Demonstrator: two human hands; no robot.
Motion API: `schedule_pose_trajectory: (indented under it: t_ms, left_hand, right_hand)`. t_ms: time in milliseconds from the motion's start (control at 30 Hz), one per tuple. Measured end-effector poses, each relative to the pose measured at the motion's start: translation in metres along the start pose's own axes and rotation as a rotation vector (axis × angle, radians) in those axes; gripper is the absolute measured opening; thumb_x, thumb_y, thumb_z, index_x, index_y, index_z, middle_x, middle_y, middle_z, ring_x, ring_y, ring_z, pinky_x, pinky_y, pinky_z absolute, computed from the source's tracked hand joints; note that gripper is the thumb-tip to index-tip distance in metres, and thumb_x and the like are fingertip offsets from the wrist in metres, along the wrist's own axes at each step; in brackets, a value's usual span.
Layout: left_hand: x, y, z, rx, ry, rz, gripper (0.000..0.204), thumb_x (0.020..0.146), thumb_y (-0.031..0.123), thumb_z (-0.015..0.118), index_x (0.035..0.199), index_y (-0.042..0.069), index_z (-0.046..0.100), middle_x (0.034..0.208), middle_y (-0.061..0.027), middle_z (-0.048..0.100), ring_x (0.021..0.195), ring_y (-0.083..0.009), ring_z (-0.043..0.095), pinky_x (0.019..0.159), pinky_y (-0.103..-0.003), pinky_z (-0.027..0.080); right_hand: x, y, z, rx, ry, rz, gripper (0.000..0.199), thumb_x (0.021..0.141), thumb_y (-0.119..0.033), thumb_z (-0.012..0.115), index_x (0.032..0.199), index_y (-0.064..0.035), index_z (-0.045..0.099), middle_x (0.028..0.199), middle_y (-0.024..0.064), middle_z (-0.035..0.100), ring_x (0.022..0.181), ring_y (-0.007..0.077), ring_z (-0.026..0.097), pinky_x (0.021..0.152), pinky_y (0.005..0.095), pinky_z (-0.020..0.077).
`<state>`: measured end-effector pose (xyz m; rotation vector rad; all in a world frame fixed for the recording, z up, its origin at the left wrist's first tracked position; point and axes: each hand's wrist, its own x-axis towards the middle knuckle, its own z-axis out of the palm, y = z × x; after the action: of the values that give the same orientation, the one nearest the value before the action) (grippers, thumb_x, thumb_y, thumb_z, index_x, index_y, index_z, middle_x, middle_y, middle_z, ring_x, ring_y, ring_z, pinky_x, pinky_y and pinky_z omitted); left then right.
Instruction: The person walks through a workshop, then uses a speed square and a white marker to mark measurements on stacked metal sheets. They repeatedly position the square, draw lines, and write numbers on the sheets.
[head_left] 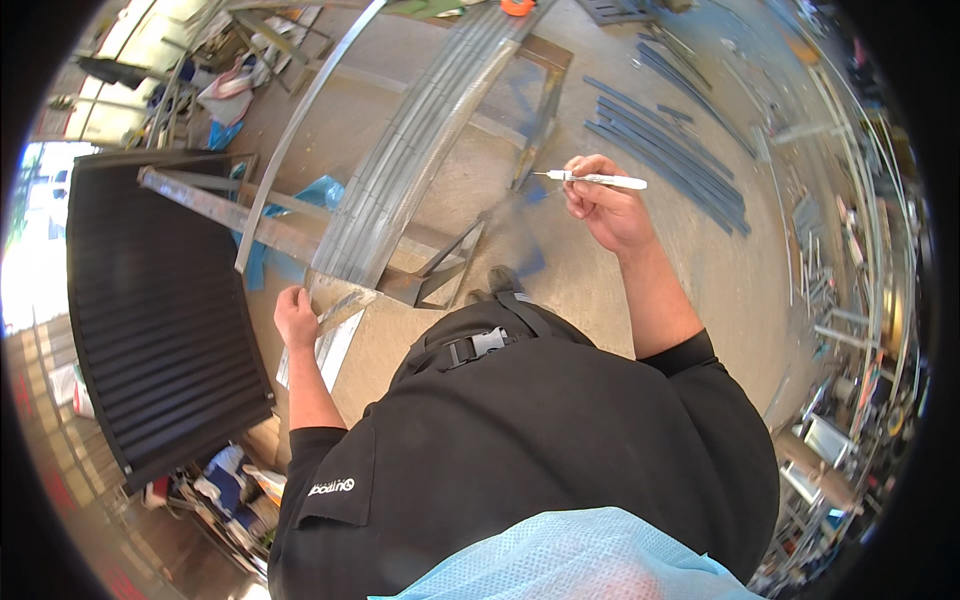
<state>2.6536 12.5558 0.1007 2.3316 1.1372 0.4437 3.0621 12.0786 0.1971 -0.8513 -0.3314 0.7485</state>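
Observation:
In my right hand [605, 205] is a slim white marker pen [612, 181], pinched between thumb and fingers and held up over the floor. Its thin tip points left. My left hand [297, 318] is closed at the near end of a row of long grey metal tubes [400, 150], laid side by side. The fingers curl beside a flat metal piece [342, 290] at the tube ends; what they grip is hidden. The tubes rest on a metal frame stand [215, 205].
Several dark blue-grey bars [665, 150] lie on the floor to the right. A large black ribbed panel [165, 310] stands at the left. One long thin metal strip [300, 125] runs beside the tubes. Racks with metal stock [840, 260] line the right side.

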Motion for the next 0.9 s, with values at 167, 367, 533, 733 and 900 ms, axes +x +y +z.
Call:
schedule_pose_trajectory:
  t_ms: [167,367,533,733,900]
  left_hand:
    - [0.014,-0.013,0.017,-0.096,-0.043,-0.024,0.019,0.106,0.016,0.073,0.110,-0.001,0.079,0.103,-0.0148,0.080,0.091,-0.0277,0.077,0.086,-0.041,0.061]
    - [0.023,-0.022,0.031,-0.023,-0.071,0.110,0.019,0.105,0.018,0.073,0.109,0.001,0.079,0.103,-0.0167,0.079,0.093,-0.0331,0.077,0.086,-0.044,0.060]
    - [0.022,-0.022,0.036,0.003,-0.090,0.129,0.018,0.104,0.019,0.074,0.108,0.002,0.079,0.104,-0.0174,0.078,0.095,-0.0371,0.076,0.087,-0.047,0.059]
    - [0.024,-0.029,0.037,0.131,-0.133,0.141,0.023,0.101,0.024,0.077,0.112,0.004,0.079,0.109,-0.0166,0.077,0.099,-0.0397,0.074,0.091,-0.049,0.059]
    - [0.023,0.039,0.017,0.158,0.023,0.300,0.038,0.100,0.027,0.081,0.130,0.005,0.076,0.122,-0.0167,0.077,0.104,-0.0378,0.075,0.094,-0.048,0.059]
  right_hand:
    - [-0.026,-0.016,0.040,0.015,-0.074,-0.065,0.020,0.106,0.003,0.069,0.124,-0.0045,0.073,0.118,0.0111,0.066,0.093,0.0160,0.062,0.071,0.0300,0.0491]
    - [-0.054,-0.021,0.086,0.014,0.018,-0.050,0.022,0.108,-0.002,0.071,0.129,0.0024,0.073,0.098,0.0070,0.071,0.084,0.0147,0.064,0.069,0.0305,0.0492]
    - [-0.067,-0.019,0.106,-0.048,-0.023,-0.058,0.024,0.113,-0.012,0.069,0.133,0.0025,0.072,0.094,0.0097,0.072,0.084,0.0155,0.065,0.068,0.0301,0.0492]
    - [-0.081,-0.015,0.125,-0.176,-0.002,-0.038,0.025,0.117,-0.022,0.067,0.122,0.0015,0.072,0.093,0.0086,0.070,0.079,0.0125,0.060,0.066,0.0286,0.0460]
    - [-0.091,-0.021,0.139,-0.355,-0.054,0.047,0.033,0.118,-0.032,0.063,0.110,-0.0012,0.068,0.088,0.0040,0.063,0.075,0.0105,0.053,0.066,0.0267,0.0432]
